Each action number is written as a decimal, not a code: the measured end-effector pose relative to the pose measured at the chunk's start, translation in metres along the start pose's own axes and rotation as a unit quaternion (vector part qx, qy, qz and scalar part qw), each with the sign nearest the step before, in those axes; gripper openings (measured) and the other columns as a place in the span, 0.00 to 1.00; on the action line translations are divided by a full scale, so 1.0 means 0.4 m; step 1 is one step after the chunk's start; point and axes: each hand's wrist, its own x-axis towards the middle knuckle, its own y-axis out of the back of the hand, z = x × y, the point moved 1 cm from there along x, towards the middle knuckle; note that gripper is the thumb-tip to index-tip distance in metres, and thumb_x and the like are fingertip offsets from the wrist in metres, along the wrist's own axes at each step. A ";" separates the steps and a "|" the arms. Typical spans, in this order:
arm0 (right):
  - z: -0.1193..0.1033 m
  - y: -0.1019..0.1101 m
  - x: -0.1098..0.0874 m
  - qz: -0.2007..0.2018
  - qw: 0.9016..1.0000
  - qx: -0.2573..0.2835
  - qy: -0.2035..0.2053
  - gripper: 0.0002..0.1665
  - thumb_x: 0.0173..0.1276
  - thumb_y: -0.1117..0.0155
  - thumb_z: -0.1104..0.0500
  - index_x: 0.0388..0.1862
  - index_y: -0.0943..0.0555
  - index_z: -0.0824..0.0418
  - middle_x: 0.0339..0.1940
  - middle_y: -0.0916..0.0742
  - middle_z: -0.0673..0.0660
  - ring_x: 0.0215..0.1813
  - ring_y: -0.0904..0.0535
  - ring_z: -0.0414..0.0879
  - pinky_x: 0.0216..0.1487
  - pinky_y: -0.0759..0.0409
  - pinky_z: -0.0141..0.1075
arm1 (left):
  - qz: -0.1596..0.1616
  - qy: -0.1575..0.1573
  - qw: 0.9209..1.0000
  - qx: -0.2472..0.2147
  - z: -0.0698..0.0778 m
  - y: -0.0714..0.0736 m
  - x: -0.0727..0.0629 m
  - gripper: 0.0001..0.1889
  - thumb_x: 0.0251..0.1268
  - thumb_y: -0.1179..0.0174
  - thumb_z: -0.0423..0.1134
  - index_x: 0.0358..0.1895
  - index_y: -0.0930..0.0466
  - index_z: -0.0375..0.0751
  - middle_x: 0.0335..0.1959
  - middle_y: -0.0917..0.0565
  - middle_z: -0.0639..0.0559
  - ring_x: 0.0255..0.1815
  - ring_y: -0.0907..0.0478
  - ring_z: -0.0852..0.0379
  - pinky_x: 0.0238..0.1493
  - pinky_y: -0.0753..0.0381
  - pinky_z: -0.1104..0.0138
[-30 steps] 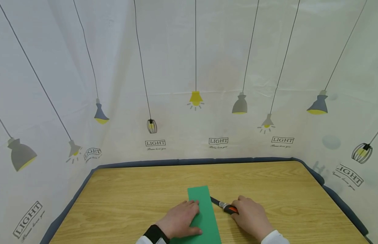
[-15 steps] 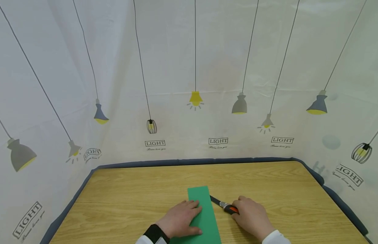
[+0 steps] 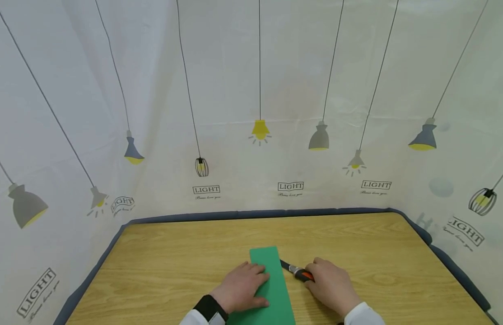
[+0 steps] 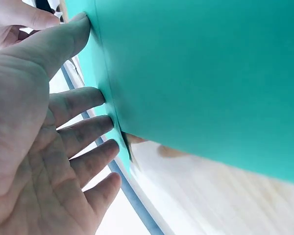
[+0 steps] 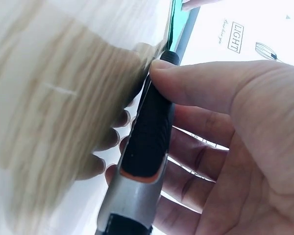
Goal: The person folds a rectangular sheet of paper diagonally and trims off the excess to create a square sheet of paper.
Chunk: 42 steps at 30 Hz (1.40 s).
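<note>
A green sheet of paper [image 3: 276, 289] lies lengthwise on the table, with a long straight crease or layered edge along it in the left wrist view. Across its left part rests my left hand [image 3: 243, 286], fingers spread and fingertips on the paper [image 4: 186, 73]. My right hand [image 3: 332, 285] grips the black-and-orange handle of a utility knife [image 3: 303, 274] on the right side of the paper. The knife's dark front end points at the paper's right edge, and its silver collar shows clear of the fingers. In the right wrist view, thumb and fingers hold the knife [image 5: 149, 132].
The wooden table [image 3: 174, 253] has a dark blue padded edging [image 3: 235, 215] along its back and sides. Behind it hangs a white curtain [image 3: 227, 90] printed with lamps. A black band [image 3: 209, 309] circles the left wrist.
The right hand and knife have shifted slightly left and away from me. The left fingers lie a little further over the paper, which has stayed nearly still.
</note>
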 end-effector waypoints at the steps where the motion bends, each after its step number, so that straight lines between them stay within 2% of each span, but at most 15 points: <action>1: -0.002 0.000 0.002 0.002 1.000 0.000 0.001 0.14 0.54 0.23 0.51 0.39 0.14 0.50 0.25 0.24 0.43 0.26 0.32 0.39 0.25 0.34 0.34 | -0.002 0.001 1.000 -0.001 0.001 0.003 0.001 0.34 0.57 0.38 0.67 0.66 0.26 0.57 0.68 0.27 0.56 0.70 0.31 0.53 0.71 0.33 0.55; 9: -0.016 0.006 0.014 -0.002 1.000 0.003 0.012 0.13 0.56 0.25 0.52 0.39 0.14 0.52 0.26 0.23 0.44 0.27 0.32 0.39 0.26 0.33 0.35 | -0.031 0.014 0.999 -0.026 -0.004 0.014 0.004 0.35 0.58 0.39 0.67 0.67 0.28 0.59 0.72 0.31 0.55 0.75 0.37 0.51 0.74 0.36 0.54; 20: -0.024 0.001 0.042 -0.003 1.000 0.002 0.024 0.10 0.56 0.25 0.52 0.36 0.15 0.51 0.26 0.23 0.46 0.26 0.32 0.40 0.26 0.33 0.35 | -0.016 0.012 0.999 -0.027 -0.004 0.010 0.005 0.35 0.57 0.38 0.67 0.67 0.28 0.58 0.72 0.30 0.53 0.73 0.34 0.49 0.71 0.32 0.55; 42: -0.011 0.006 0.048 -0.012 1.000 -0.003 0.006 0.14 0.56 0.24 0.51 0.40 0.14 0.52 0.28 0.22 0.47 0.29 0.28 0.41 0.28 0.29 0.37 | -0.027 0.021 0.999 -0.034 -0.007 0.008 0.010 0.35 0.57 0.38 0.67 0.67 0.28 0.59 0.72 0.30 0.55 0.73 0.34 0.50 0.71 0.33 0.53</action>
